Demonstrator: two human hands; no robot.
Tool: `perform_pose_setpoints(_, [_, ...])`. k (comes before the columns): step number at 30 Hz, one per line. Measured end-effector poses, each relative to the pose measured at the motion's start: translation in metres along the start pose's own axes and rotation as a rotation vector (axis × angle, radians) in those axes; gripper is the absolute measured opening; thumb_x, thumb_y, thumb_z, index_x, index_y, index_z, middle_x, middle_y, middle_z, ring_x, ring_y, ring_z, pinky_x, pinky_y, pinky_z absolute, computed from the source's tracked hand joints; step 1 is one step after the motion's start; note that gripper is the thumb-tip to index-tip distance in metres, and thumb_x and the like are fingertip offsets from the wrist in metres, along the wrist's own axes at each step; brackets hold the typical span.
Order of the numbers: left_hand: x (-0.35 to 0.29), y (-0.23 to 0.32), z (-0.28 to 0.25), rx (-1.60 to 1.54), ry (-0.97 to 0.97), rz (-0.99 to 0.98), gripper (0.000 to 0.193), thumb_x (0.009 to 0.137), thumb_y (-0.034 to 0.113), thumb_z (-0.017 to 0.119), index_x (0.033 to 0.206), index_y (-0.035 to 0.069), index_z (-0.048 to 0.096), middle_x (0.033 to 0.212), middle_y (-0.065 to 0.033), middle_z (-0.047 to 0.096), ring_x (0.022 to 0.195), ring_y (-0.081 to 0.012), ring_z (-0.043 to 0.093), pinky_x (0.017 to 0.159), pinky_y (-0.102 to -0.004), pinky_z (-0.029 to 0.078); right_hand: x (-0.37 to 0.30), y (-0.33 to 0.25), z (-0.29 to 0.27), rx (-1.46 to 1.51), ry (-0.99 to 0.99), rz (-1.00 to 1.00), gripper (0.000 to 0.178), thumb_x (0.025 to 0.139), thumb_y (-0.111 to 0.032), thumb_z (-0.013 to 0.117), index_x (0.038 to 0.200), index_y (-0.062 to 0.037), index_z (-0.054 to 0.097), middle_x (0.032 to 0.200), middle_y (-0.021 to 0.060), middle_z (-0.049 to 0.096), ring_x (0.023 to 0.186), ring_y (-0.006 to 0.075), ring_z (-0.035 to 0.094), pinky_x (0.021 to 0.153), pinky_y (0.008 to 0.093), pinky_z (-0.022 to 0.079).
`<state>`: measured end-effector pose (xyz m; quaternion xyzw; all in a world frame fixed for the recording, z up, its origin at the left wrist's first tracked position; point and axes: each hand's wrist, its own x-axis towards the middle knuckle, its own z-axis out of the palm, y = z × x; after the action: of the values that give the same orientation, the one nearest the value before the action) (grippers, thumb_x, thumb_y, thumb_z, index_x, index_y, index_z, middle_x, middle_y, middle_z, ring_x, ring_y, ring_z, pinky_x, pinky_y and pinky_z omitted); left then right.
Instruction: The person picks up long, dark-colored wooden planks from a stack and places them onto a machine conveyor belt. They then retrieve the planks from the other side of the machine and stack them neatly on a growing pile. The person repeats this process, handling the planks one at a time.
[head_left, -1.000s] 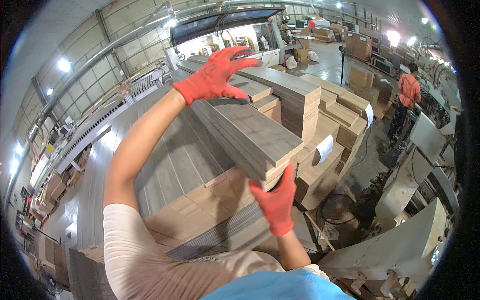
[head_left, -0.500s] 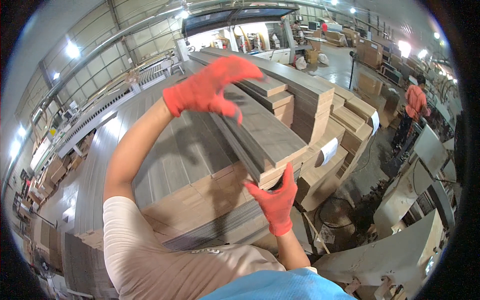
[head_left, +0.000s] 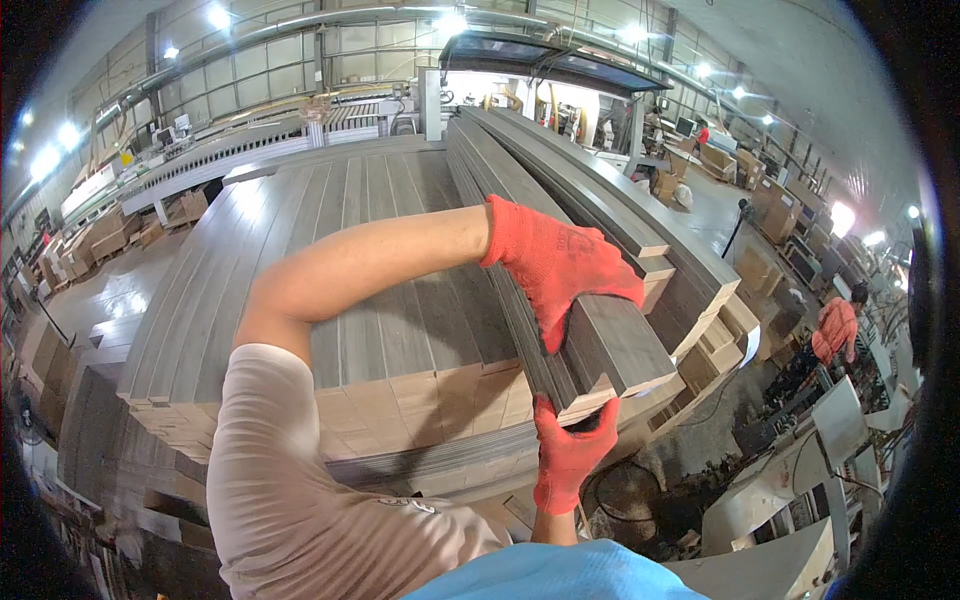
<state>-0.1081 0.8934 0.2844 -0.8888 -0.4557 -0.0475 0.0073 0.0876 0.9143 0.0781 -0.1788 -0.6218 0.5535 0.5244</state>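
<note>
Grey matte planks, red knit-gloved left hand

I am looking into a flooring or wood-products factory hall. Indicators: a broad stack of grey planks fills the frame centre; a long conveyor line runs across the upper left; cardboard cartons stand at the left edge; ceiling strip lights span a corrugated metal roof; a worker in orange stands at right.
</note>
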Motion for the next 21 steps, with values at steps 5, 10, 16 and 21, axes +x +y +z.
perform_pose_setpoints(5, [-0.025, 0.007, -0.004, -0.010, -0.028, 0.015, 0.079, 0.064, 0.034, 0.091, 0.130, 0.014, 0.053, 0.119, -0.0100, 0.060, 0.118, -0.0319, 0.056, 0.104, -0.0470, 0.037, -0.021, -0.008, 0.024, -0.052, 0.051, -0.020, 0.064, 0.068, -0.009, 0.090, 0.124, 0.0035, 0.061, 0.110, 0.0086, 0.069, 0.097, 0.0160, 0.064, 0.090, 0.0319, 0.051])
perform_pose_setpoints(10, [-0.057, 0.022, -0.009, 0.005, -0.055, 0.014, 0.082, 0.065, 0.039, 0.092, 0.133, 0.017, 0.053, 0.126, -0.0061, 0.060, 0.124, -0.0288, 0.056, 0.107, -0.0491, 0.036, -0.054, -0.018, 0.048, -0.067, 0.080, -0.076, 0.050, 0.072, -0.003, 0.086, 0.115, 0.0034, 0.063, 0.095, 0.0053, 0.068, 0.080, 0.0108, 0.061, 0.069, 0.0276, 0.052])
perform_pose_setpoints(16, [-0.103, 0.058, -0.015, -0.044, -0.067, -0.012, 0.084, 0.064, 0.028, 0.091, 0.136, 0.015, 0.051, 0.131, -0.0081, 0.057, 0.132, -0.0311, 0.049, 0.117, -0.0575, 0.026, -0.099, -0.041, 0.079, 0.052, -0.034, 0.058, 0.063, 0.072, -0.001, 0.085, 0.128, 0.0020, 0.056, 0.105, 0.0068, 0.065, 0.083, 0.0125, 0.062, 0.070, 0.0282, 0.052])
perform_pose_setpoints(21, [-0.148, 0.101, -0.023, -0.013, -0.179, -0.217, 0.074, 0.073, 0.023, 0.086, 0.137, 0.018, 0.050, 0.143, -0.0099, 0.050, 0.147, -0.0350, 0.036, 0.117, -0.0723, 0.017, -0.135, -0.049, 0.104, 0.031, -0.148, 0.034, 0.076, 0.070, -0.010, 0.087, 0.136, 0.0028, 0.052, 0.123, 0.0136, 0.055, 0.112, 0.0234, 0.055, 0.098, 0.0368, 0.046])
